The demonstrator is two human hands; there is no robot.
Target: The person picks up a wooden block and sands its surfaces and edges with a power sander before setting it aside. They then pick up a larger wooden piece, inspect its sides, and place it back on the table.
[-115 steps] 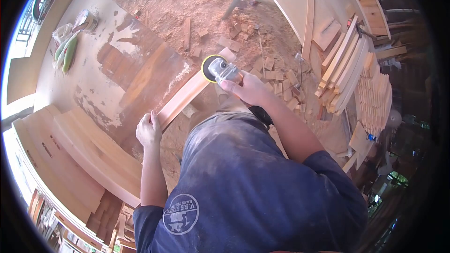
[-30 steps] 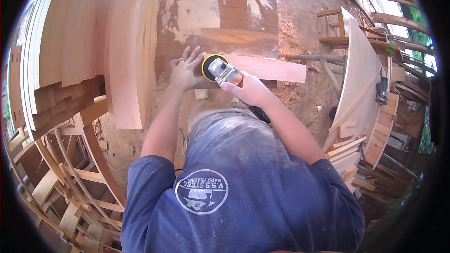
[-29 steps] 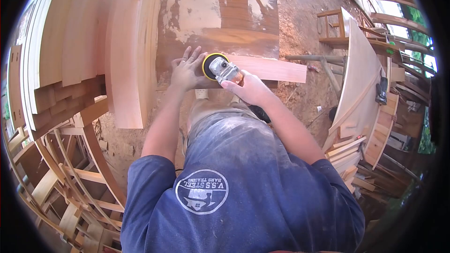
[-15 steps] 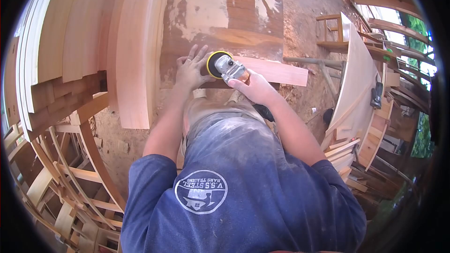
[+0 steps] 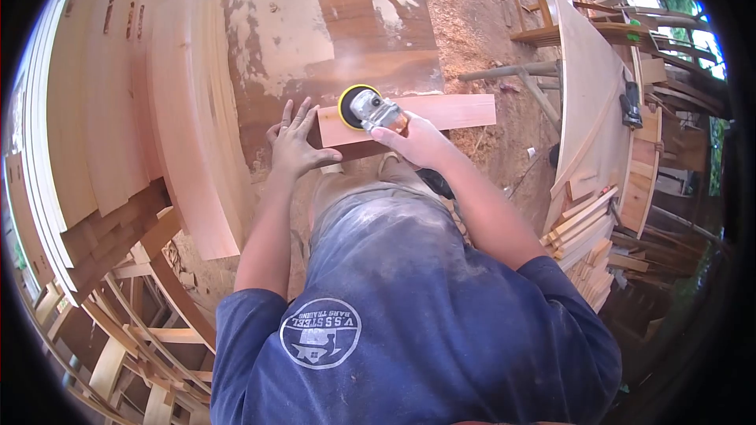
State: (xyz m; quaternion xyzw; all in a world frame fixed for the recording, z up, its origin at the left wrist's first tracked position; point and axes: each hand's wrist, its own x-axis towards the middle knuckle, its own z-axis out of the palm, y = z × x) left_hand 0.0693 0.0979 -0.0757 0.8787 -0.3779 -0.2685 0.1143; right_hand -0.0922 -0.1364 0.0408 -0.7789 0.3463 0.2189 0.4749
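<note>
A hand-held sander with a yellow-rimmed round pad rests on a pale wooden plank. My right hand is wrapped round the sander's body. At the plank's left end my left hand has its fingers spread, its fingertips close to the wood; whether they touch the plank is unclear. The plank lies across the near edge of a brown worktable with worn, whitish patches.
Long boards are stacked at the left, above a wooden frame. On the right a light panel leans near cut wood strips. A small wooden chair stands behind, on the shaving-strewn ground.
The camera view has shifted, so the table and boards sit differently. My left hand is now clear of the sander, and more of the plank's left end shows.
</note>
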